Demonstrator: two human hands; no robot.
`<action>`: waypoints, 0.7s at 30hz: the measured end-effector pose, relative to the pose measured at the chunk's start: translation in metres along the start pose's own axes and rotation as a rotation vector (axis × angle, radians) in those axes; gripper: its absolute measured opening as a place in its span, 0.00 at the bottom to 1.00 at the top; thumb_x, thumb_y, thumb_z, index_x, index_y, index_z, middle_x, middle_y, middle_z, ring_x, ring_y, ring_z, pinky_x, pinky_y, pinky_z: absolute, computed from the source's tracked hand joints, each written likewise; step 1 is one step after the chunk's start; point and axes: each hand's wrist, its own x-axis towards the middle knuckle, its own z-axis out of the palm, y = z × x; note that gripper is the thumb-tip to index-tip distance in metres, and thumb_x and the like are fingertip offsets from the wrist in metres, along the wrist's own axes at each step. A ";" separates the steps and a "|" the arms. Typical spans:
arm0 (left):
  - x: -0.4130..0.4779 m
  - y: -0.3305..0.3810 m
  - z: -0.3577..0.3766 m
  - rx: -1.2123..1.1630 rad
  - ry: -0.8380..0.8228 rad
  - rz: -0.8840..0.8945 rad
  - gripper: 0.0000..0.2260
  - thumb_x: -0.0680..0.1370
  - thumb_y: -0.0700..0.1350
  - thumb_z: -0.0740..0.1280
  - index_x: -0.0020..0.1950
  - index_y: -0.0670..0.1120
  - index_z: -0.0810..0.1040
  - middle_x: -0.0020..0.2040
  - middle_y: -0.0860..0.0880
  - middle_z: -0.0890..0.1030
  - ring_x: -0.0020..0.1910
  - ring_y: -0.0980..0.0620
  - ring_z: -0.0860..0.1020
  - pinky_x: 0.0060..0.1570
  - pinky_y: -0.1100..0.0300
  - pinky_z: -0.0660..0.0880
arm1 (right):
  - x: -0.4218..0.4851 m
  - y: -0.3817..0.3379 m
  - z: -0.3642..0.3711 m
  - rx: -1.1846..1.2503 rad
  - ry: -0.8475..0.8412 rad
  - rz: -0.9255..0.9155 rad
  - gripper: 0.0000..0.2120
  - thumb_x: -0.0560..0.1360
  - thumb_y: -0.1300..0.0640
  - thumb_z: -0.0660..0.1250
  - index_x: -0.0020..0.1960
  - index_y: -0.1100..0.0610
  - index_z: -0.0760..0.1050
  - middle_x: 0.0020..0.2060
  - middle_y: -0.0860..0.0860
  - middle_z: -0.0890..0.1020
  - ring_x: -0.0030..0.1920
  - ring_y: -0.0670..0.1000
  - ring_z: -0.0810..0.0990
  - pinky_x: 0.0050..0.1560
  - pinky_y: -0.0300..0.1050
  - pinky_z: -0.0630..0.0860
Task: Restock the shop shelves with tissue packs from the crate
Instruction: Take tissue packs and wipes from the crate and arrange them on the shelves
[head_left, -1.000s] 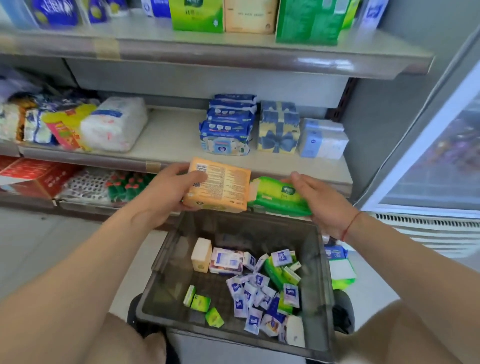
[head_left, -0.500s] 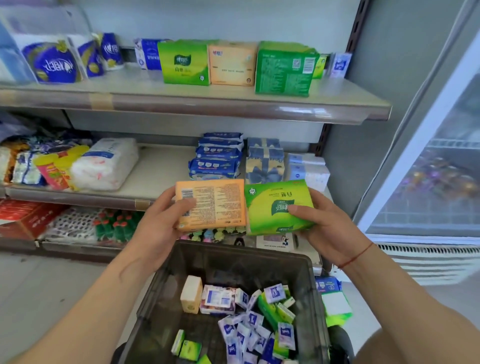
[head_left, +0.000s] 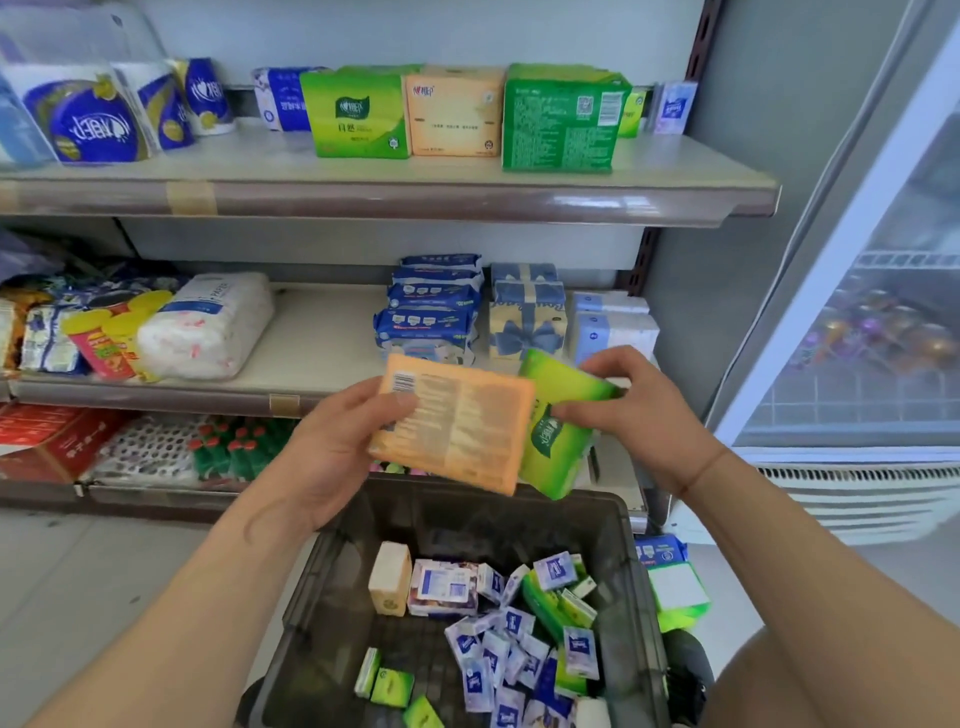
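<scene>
Head view: left hand (head_left: 332, 457) grips orange pack (head_left: 457, 426), right hand (head_left: 639, 415) pinches green pack (head_left: 556, 452), seemingly touching, above crate (head_left: 467, 514).

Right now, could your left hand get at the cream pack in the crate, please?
Probably not yet: the left hand grips the orange pack. The way itself looks free, since the crate is open-topped and the cream pack stands uncovered.
</scene>
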 end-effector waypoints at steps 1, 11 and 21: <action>0.000 -0.001 0.008 0.056 -0.062 -0.021 0.20 0.70 0.46 0.75 0.60 0.41 0.84 0.59 0.37 0.84 0.55 0.42 0.83 0.59 0.48 0.78 | 0.004 -0.003 0.002 0.035 -0.056 0.010 0.25 0.65 0.55 0.83 0.59 0.50 0.79 0.56 0.53 0.83 0.48 0.52 0.85 0.47 0.48 0.82; 0.003 -0.030 0.037 0.088 -0.227 -0.153 0.19 0.74 0.43 0.73 0.64 0.41 0.81 0.61 0.36 0.83 0.57 0.40 0.82 0.61 0.45 0.76 | 0.008 0.006 0.037 0.033 -0.267 0.038 0.22 0.72 0.38 0.72 0.61 0.48 0.79 0.58 0.50 0.84 0.57 0.51 0.84 0.57 0.51 0.79; 0.002 -0.026 0.037 0.234 0.352 0.271 0.21 0.68 0.60 0.77 0.57 0.53 0.85 0.67 0.47 0.71 0.64 0.58 0.75 0.49 0.69 0.78 | -0.026 -0.006 0.031 0.515 -0.416 0.126 0.35 0.69 0.50 0.80 0.71 0.59 0.71 0.66 0.58 0.80 0.64 0.63 0.81 0.60 0.60 0.80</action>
